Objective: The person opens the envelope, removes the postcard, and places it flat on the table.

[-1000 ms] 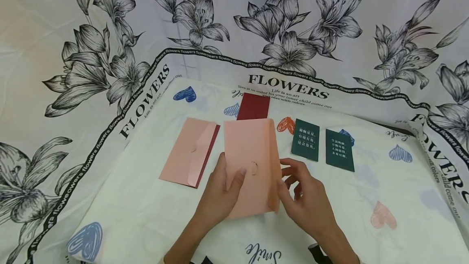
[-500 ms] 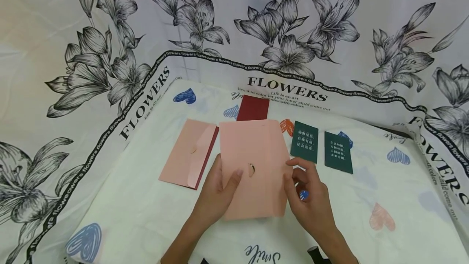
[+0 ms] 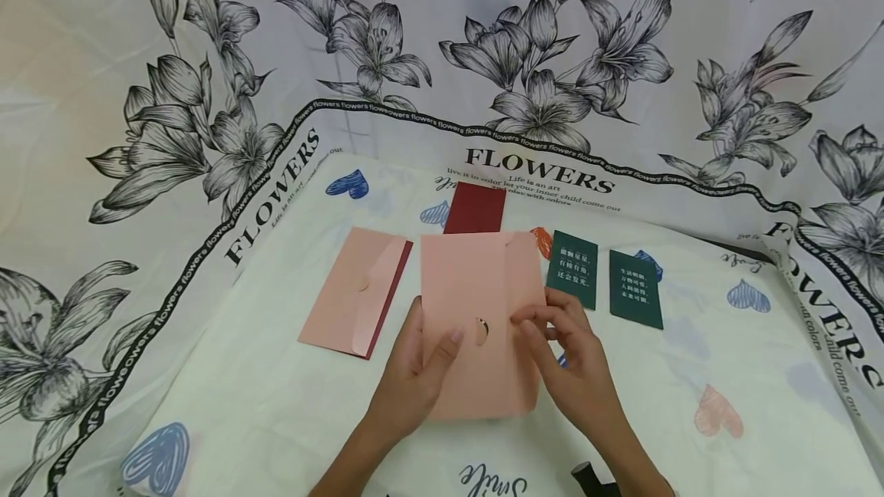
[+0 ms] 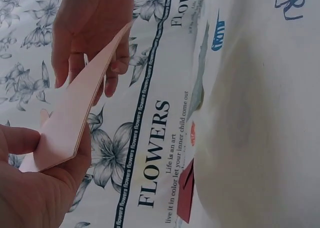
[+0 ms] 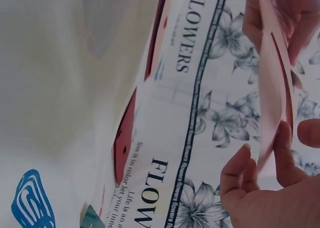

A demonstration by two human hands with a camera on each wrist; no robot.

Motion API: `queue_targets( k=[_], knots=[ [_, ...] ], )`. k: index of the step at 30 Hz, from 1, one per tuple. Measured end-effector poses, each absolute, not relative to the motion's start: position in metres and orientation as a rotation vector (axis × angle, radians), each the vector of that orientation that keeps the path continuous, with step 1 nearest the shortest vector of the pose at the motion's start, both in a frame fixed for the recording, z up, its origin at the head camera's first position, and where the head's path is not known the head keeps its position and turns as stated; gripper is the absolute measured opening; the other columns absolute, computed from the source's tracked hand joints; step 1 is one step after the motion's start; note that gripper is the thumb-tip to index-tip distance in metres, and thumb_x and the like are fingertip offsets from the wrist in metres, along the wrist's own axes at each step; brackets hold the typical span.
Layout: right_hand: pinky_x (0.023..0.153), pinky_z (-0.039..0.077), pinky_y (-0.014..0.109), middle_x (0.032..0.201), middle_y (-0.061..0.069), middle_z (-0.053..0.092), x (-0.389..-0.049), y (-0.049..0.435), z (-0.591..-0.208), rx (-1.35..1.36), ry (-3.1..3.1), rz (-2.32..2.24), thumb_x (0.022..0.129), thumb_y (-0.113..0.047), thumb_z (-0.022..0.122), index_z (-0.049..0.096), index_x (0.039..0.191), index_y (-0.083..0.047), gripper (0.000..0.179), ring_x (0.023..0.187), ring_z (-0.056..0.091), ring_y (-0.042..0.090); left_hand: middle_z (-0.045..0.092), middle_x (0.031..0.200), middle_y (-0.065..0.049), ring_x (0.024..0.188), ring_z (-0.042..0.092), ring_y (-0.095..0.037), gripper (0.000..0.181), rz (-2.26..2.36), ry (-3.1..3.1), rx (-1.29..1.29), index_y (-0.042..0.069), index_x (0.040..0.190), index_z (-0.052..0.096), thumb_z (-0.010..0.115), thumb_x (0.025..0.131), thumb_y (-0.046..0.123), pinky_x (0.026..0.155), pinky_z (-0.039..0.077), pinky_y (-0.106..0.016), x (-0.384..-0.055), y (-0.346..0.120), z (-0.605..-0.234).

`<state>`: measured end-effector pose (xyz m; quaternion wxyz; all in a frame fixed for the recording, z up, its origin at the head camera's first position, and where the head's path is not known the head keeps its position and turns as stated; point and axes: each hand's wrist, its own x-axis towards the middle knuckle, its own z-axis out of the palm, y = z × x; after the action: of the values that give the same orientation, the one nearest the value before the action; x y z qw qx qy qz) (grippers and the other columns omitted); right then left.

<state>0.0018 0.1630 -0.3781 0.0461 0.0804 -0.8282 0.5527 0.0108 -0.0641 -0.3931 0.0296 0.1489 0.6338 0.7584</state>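
A pink paper envelope, with a small half-round cut-out near its middle, is held above the bed-like white cloth. My left hand grips its left side, thumb on the front face and fingers behind. My right hand is at the side flap, its index finger touching the flap and other fingers bent round behind the edge. In the right wrist view the right thumb stands apart from the paper, and a dark red strip shows along the flap's opening.
To the left lies another pink envelope with a dark red edge. A dark red card lies partly behind the held envelope. Two green cards with white writing lie at right. Flower-printed cloth covers the back. A black piece sits by the right wrist.
The envelope's flap, folded partway up a second ago, opened out flatter and now lies beneath my right fingertips. My right hand moved slightly left and inward over the flap; the left hand keeps its grip.
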Motion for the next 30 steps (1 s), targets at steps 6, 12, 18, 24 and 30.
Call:
queue_targets(
  k=[6,12,18,24,30],
  knots=[
    [0.099,0.050,0.023,0.150,-0.007,0.047,0.0038,0.1584,-0.3767,0.237,-2.550,1.706,0.102,-0.021,0.074,0.077,0.108,-0.022,0.007,0.141,0.040,0.014,0.059,0.133,0.000,0.122,0.061,-0.025,0.042,2.287,2.082,0.499,0.025,0.151,0.040,0.054,0.112,0.016,0.100,0.053,-0.034,0.0135,-0.0599,-0.3936],
    [0.102,0.049,0.020,0.147,-0.002,0.048,0.0045,0.1579,-0.3761,0.251,-2.522,1.835,0.100,-0.018,0.076,0.075,0.103,-0.014,0.004,0.137,0.042,0.020,0.065,0.127,-0.001,0.111,0.069,-0.023,0.039,2.255,2.139,0.514,0.024,0.147,0.042,0.055,0.111,0.017,0.091,0.059,-0.037,0.0123,-0.0599,-0.3962],
    [0.089,0.052,0.022,0.137,0.002,0.052,0.0035,0.1610,-0.3750,0.231,-2.485,1.922,0.102,-0.013,0.073,0.075,0.103,-0.007,0.007,0.127,0.046,0.025,0.070,0.123,-0.002,0.103,0.075,-0.025,0.033,2.263,2.088,0.469,0.023,0.141,0.046,0.057,0.111,0.019,0.081,0.063,-0.040,0.0112,-0.0578,-0.3977],
    [0.093,0.053,0.022,0.135,0.003,0.051,0.0040,0.1618,-0.3753,0.134,-2.477,1.975,0.103,-0.014,0.071,0.073,0.104,-0.002,0.012,0.122,0.050,0.027,0.072,0.121,-0.002,0.101,0.076,-0.025,0.030,2.266,2.053,0.440,0.019,0.139,0.047,0.057,0.111,0.022,0.081,0.063,-0.041,0.0097,-0.0555,-0.3991],
    [0.100,0.051,0.022,0.129,0.006,0.051,0.0033,0.1648,-0.3741,0.070,-2.446,2.027,0.103,-0.015,0.072,0.072,0.106,0.000,0.015,0.120,0.053,0.028,0.077,0.119,-0.006,0.101,0.078,-0.029,0.024,2.318,1.949,0.438,0.015,0.135,0.049,0.053,0.113,0.020,0.080,0.064,-0.044,0.0076,-0.0578,-0.4011]
  ],
)
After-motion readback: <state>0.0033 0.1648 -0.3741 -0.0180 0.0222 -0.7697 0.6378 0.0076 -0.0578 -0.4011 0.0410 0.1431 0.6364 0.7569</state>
